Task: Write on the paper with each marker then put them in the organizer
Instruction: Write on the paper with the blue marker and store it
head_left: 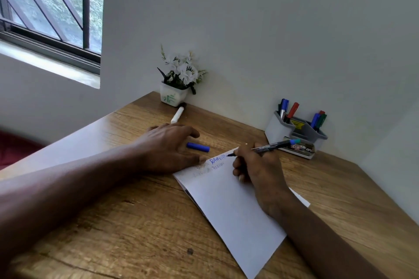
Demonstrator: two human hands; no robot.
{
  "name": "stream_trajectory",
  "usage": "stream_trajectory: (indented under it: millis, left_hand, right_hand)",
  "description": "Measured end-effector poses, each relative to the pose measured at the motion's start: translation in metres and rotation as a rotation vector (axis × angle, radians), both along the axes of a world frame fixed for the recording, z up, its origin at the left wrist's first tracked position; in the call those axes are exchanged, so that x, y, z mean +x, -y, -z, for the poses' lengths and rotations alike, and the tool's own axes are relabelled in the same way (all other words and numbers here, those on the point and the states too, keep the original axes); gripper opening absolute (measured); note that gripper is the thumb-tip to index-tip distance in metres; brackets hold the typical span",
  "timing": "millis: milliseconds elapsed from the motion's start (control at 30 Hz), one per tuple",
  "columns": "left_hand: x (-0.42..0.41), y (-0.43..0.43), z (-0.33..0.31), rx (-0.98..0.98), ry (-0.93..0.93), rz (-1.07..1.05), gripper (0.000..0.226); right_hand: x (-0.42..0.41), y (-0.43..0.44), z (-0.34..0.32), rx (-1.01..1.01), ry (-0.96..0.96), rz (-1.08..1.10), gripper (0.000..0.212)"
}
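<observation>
Marker (blue ink, uncapped) tip touches white paper.

Head-worn wide-angle view is being aimed forward and down at the surface.

The surface is being looked at from close above its near edge, with both forearms being seen reaching in from the lower corners to the left hand and right hand at mid-frame; the frame is being tilted, and the wall and a window are being caught above.

Paper lower writing illegible; organizer label blurred.
</observation>
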State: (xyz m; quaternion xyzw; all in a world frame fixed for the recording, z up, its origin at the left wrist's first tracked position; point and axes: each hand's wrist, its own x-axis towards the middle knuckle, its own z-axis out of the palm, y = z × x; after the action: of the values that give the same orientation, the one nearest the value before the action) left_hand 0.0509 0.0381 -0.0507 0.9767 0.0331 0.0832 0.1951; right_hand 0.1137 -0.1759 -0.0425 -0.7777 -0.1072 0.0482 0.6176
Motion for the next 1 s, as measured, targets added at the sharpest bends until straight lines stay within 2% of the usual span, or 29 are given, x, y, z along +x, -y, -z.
stream_trajectory:
  millis: [100, 267, 433, 600, 667, 1000]
  left_hand:
    - [-0.006, 0.002, 0.0, 0.008, 0.173, 0.029, 0.045]
    - [-0.005, 0.007, -0.002, 0.134, 0.271, 0.099, 0.033]
    - [0.0, 0.012, -0.003, 0.098, 0.313, 0.026, 0.023]
    - [-0.007, 0.017, -0.001, -0.067, 0.565, 0.064, 0.019]
    - [-0.01, 0.022, -0.002, -0.114, 0.611, 0.09, 0.019]
    - [-0.013, 0.026, -0.004, -0.16, 0.648, 0.132, 0.019]
  right_hand:
    - [0.006, 0.005, -0.004, 0.161, -0.139, -0.069, 0.017]
    - [0.012, 0.018, -0.007, 0.344, -0.258, -0.291, 0.022]
    - [0.014, 0.021, -0.007, 0.313, -0.216, -0.389, 0.038]
    - [0.013, 0.023, -0.008, 0.329, -0.206, -0.431, 0.039]
    - [0.012, 0.024, -0.008, 0.34, -0.203, -0.445, 0.037]
    - [0.013, 0.024, -0.007, 0.329, -0.18, -0.47, 0.037]
